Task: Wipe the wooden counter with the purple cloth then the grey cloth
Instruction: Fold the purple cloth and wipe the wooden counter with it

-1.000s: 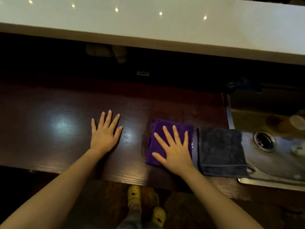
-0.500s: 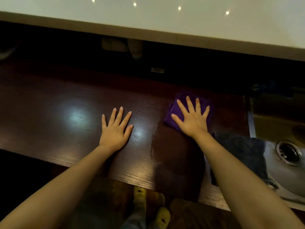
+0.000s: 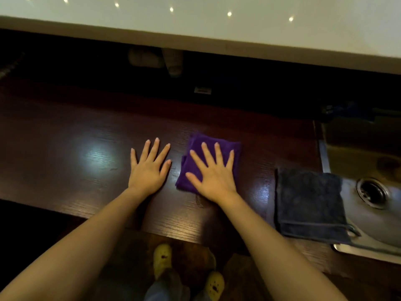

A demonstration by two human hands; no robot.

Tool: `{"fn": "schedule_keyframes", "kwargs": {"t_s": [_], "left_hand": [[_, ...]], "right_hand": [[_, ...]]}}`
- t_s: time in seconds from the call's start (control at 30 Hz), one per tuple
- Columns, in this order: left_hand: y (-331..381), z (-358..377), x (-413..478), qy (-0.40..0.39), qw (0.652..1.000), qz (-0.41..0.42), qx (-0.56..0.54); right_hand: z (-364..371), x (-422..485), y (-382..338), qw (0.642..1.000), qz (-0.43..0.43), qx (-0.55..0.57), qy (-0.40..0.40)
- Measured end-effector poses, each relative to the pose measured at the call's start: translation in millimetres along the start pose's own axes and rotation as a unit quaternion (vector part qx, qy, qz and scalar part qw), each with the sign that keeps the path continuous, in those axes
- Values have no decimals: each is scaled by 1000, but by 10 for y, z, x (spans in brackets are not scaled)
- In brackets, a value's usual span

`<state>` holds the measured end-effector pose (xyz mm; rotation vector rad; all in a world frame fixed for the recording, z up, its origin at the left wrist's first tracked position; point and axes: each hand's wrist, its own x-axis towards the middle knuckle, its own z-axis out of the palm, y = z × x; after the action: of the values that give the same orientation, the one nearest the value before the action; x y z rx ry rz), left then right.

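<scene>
The folded purple cloth (image 3: 195,146) lies on the dark wooden counter (image 3: 65,153), near its middle. My right hand (image 3: 213,174) presses flat on top of it with fingers spread, covering most of the cloth. Just to its left, my left hand (image 3: 147,170) rests palm down on the bare wood, fingers apart, holding nothing. The folded grey cloth (image 3: 308,203) sits untouched further right, at the counter's end, its right edge overlapping the sink.
A steel sink (image 3: 368,248) with a round drain (image 3: 372,192) adjoins the counter on the right. A raised white ledge (image 3: 195,25) runs along the back above a dark recess. My feet in yellow slippers (image 3: 161,259) stand below the front edge.
My right hand pushed the purple cloth away from beside the grey cloth, then drew it back nearer and leftward, close to my left hand. The left hand stayed planted.
</scene>
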<state>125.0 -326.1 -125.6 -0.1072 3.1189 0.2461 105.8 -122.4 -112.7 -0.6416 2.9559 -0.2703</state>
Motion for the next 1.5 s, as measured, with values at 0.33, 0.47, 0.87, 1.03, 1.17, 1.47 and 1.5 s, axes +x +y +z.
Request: {"fn": "schedule_keyframes", "kwargs": {"t_s": [0.33, 0.47, 0.87, 1.03, 1.17, 1.47, 1.5], "left_hand": [[-73, -90, 12, -36, 999, 22, -24], [-379, -157, -38, -35, 998, 55, 4], [-1241, -286, -144, -43, 999, 32, 10], [-1375, -300, -269, -39, 999, 36, 6], [-1490, -324, -422, -34, 999, 30, -2], [-1702, -373, -545, -38, 999, 22, 5], [-1725, -375, -548, -39, 999, 24, 9]], "right_hand": [[133, -707, -282, 999, -15, -40, 17], [93, -549, -253, 999, -26, -45, -5], [24, 1398, -480, 994, 109, -4, 16], [83, 1696, -863, 997, 83, -6, 2], [128, 1715, -1189, 999, 46, -13, -10], [212, 930, -1428, 999, -42, -25, -23], [211, 849, -1399, 999, -41, -26, -21]]}}
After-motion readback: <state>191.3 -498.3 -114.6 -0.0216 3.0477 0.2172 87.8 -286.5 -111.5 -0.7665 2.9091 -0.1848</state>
